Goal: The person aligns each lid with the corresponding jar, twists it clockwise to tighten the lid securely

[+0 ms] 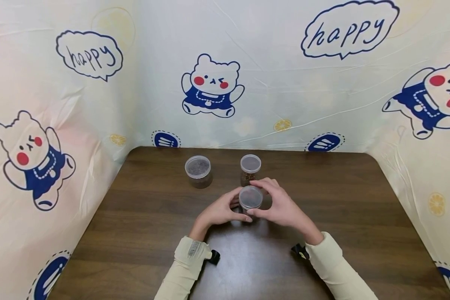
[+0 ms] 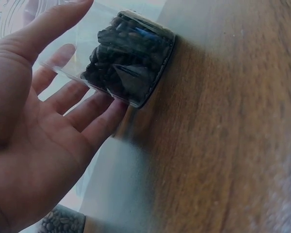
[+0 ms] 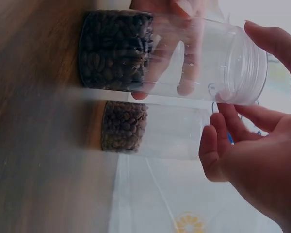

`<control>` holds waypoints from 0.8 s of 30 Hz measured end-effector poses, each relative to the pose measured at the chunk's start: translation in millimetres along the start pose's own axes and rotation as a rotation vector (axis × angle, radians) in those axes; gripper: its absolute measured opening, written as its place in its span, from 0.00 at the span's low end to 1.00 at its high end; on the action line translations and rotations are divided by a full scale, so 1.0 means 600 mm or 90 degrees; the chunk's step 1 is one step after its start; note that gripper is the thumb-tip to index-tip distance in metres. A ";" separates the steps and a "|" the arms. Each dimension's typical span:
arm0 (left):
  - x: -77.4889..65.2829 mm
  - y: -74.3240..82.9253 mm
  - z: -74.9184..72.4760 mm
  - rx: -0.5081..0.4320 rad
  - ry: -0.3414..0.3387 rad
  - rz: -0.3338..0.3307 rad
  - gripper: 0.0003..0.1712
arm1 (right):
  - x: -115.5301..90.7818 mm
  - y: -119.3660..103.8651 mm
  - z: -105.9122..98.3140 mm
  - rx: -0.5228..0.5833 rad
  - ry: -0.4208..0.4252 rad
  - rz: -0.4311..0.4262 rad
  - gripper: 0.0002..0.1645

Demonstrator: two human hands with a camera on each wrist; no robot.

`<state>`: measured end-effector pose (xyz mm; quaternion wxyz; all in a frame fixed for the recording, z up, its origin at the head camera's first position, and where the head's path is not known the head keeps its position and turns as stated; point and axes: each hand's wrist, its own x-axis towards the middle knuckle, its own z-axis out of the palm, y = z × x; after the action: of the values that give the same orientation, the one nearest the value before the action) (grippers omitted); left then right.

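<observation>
A clear plastic jar [image 1: 251, 197] stands upright on the brown table, its lower part filled with dark coffee beans [image 3: 117, 51]. My left hand [image 1: 222, 209] holds the jar's body from the left, with the thumb on the near side and the fingers along the far side. At the top, my right hand [image 1: 283, 205] grips the rim of the lid between thumb and fingers. Just behind it is a similar slim jar [image 3: 125, 127] with lighter brown beans in its lower part.
A wider lidded jar [image 1: 198, 171] with dark contents stands at the back left of the wooden table [image 1: 142, 233]. A printed cloth [image 1: 273, 96] with bears and "happy" bubbles hangs behind the table and along both sides.
</observation>
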<state>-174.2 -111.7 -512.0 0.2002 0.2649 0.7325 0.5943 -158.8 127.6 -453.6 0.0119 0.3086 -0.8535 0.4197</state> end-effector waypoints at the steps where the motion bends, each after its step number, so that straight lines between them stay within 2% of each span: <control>1: 0.000 0.000 0.000 0.003 -0.001 0.000 0.45 | 0.000 -0.002 0.003 -0.017 0.009 -0.002 0.45; 8: 0.000 -0.002 -0.003 0.013 -0.004 -0.009 0.46 | -0.003 -0.015 0.019 -0.116 0.041 0.012 0.43; 14: 0.000 -0.004 -0.004 0.011 -0.008 -0.002 0.45 | -0.004 -0.022 0.027 -0.173 0.063 -0.001 0.43; 17: -0.001 -0.004 -0.005 0.024 -0.007 -0.003 0.45 | -0.004 -0.021 0.021 -0.156 0.038 -0.012 0.47; 20: -0.001 -0.004 -0.005 0.033 -0.006 -0.002 0.44 | -0.003 -0.016 0.012 -0.106 0.005 -0.022 0.51; 24: 0.000 -0.003 -0.003 0.042 -0.007 0.003 0.46 | -0.001 -0.007 0.004 -0.058 -0.024 -0.021 0.50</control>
<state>-175.6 -113.4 -513.3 0.1937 0.2763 0.7500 0.5689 -155.6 123.9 -452.4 0.0172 0.3298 -0.8664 0.3745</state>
